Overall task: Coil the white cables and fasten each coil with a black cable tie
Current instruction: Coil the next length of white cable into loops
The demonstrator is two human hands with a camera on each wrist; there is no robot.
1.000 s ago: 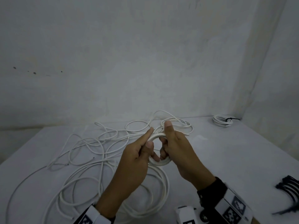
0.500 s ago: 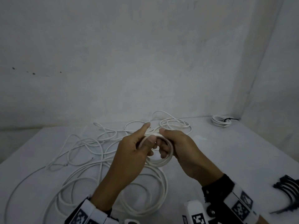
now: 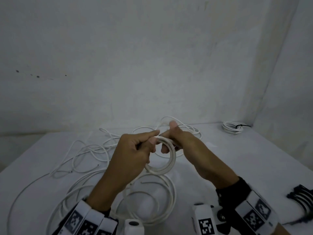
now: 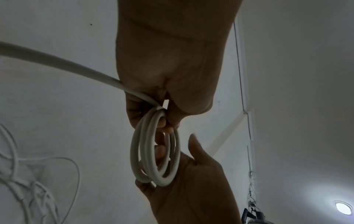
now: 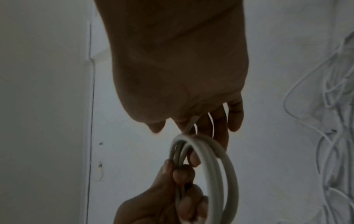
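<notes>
A small white cable coil (image 3: 172, 158) of a few turns hangs between my two hands above the table. My left hand (image 3: 152, 138) pinches its top between thumb and fingers; in the left wrist view the coil (image 4: 135, 151) dangles from that pinch and its tail (image 4: 57, 63) runs off to the left. My right hand (image 3: 169, 138) has its fingers hooked through the ring, thumb sticking up. The right wrist view shows the coil (image 5: 220, 166) with the left hand's fingers (image 5: 180, 175) gripping its rim. Black cable ties (image 3: 301, 195) lie at the right edge.
Loose white cables (image 3: 173, 192) sprawl in loops over the left and middle of the white table (image 3: 237, 167). One coil fastened with a black tie (image 3: 232, 128) lies at the back right corner. Walls close off the back and right.
My right thumb, pressed on the coil half a second ago, now sticks up again. Both hands have stayed in much the same place, holding the coil.
</notes>
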